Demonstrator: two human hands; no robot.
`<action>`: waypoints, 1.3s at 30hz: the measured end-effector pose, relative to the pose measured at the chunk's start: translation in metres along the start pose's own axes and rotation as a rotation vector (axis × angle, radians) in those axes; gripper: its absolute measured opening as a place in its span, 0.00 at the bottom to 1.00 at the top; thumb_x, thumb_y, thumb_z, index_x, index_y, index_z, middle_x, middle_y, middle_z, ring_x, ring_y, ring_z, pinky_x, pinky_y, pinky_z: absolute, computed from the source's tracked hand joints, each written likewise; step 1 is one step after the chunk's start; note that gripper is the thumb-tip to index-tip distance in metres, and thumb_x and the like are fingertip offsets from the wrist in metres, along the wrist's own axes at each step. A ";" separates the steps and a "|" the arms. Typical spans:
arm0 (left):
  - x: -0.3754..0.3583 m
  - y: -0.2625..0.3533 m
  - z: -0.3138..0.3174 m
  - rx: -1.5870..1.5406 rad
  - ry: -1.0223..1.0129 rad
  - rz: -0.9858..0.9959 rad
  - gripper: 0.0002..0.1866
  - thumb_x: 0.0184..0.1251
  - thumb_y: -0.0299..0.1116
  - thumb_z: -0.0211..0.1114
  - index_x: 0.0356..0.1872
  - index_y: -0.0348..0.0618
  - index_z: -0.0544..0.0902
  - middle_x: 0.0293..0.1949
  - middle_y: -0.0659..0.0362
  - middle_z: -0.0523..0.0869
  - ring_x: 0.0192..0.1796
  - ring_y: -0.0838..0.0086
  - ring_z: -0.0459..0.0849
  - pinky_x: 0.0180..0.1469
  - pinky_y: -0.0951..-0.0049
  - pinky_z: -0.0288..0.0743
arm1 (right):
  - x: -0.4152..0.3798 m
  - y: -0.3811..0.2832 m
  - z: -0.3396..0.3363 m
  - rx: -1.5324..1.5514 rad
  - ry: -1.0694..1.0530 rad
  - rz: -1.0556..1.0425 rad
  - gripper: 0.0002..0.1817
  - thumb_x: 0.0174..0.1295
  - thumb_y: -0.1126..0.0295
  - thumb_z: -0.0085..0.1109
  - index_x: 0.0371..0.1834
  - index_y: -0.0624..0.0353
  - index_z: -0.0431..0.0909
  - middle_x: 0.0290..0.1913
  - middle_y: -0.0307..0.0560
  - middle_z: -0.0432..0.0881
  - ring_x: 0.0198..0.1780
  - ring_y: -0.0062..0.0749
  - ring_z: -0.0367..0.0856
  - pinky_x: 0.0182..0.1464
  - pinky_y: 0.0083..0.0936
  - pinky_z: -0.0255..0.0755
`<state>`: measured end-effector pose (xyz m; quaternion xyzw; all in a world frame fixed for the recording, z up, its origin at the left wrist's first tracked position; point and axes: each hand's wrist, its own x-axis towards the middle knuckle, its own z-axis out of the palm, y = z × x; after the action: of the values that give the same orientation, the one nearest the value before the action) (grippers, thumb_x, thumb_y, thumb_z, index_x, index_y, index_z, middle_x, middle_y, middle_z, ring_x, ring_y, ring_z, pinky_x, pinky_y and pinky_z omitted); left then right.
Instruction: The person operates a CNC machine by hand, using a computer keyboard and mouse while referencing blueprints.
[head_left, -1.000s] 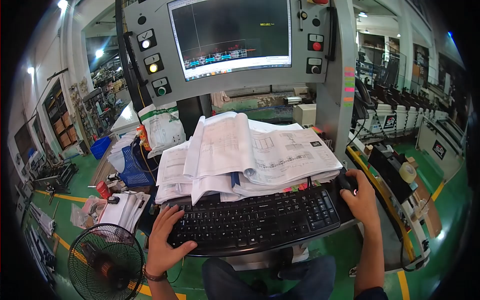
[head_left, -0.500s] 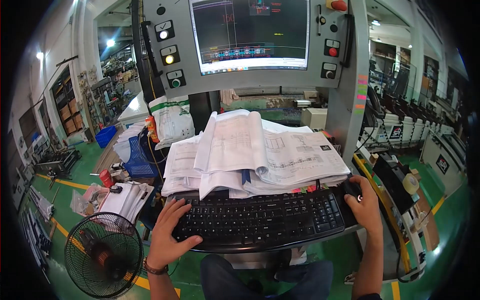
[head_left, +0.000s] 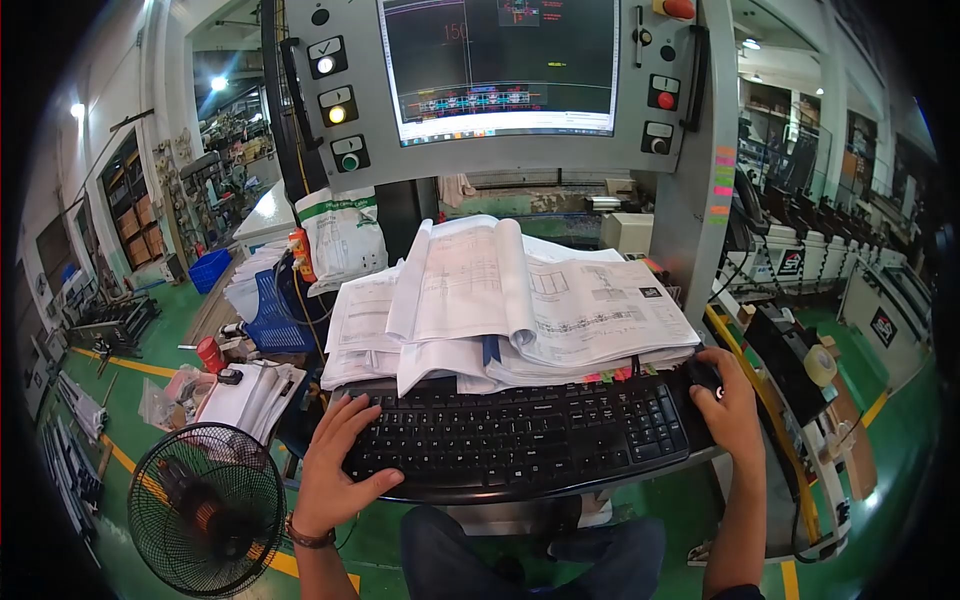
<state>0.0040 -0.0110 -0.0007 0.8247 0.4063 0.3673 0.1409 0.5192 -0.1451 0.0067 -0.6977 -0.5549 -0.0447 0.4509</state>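
My left hand [head_left: 337, 462] lies over the left end of the black keyboard [head_left: 530, 440], fingers stretched out and thumb spread along the front edge. My right hand [head_left: 729, 408] is wrapped round a black computer mouse [head_left: 705, 377] at the keyboard's right end. Behind the keys rests a thick stack of printed drawings [head_left: 610, 310], its upper sheets curled back into a roll [head_left: 465, 280]. Above the papers, a monitor [head_left: 500, 70] shows a dark drawing with coloured lines and the red figure 150.
Lit buttons [head_left: 337, 113] and a red knob [head_left: 676, 9] flank the monitor. At lower left stands a black fan [head_left: 208, 510], with papers [head_left: 247, 400] and a blue basket [head_left: 280, 322] behind it. Right of the mouse are a yellow rail [head_left: 765, 400] and a tape roll [head_left: 821, 366].
The drawing on the monitor has shifted slightly, and the red figure 150 reads more sharply. Both hands keep their places; the whole view has moved a little.
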 end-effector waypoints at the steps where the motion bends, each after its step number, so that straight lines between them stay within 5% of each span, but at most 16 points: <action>1: 0.000 0.000 0.000 0.004 -0.001 0.003 0.49 0.58 0.59 0.88 0.77 0.40 0.86 0.82 0.46 0.83 0.90 0.44 0.70 0.90 0.44 0.61 | 0.000 0.001 0.000 0.003 0.002 -0.001 0.25 0.67 0.69 0.68 0.68 0.61 0.82 0.69 0.55 0.87 0.67 0.52 0.89 0.59 0.37 0.81; 23: 0.000 0.000 -0.001 0.005 -0.010 -0.001 0.49 0.58 0.59 0.88 0.77 0.41 0.86 0.82 0.47 0.83 0.90 0.44 0.70 0.90 0.44 0.61 | 0.001 0.005 0.000 -0.013 -0.015 -0.013 0.25 0.66 0.68 0.68 0.68 0.60 0.85 0.75 0.57 0.85 0.70 0.56 0.88 0.64 0.40 0.81; 39: 0.000 0.000 -0.001 0.001 -0.010 -0.007 0.49 0.58 0.59 0.88 0.77 0.41 0.85 0.83 0.46 0.82 0.91 0.44 0.69 0.91 0.44 0.60 | 0.000 0.011 0.003 -0.033 0.043 -0.031 0.30 0.65 0.69 0.67 0.72 0.63 0.81 0.70 0.58 0.87 0.70 0.56 0.88 0.69 0.41 0.80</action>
<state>0.0036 -0.0109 -0.0004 0.8252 0.4085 0.3627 0.1439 0.5264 -0.1423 -0.0013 -0.6952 -0.5550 -0.0758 0.4505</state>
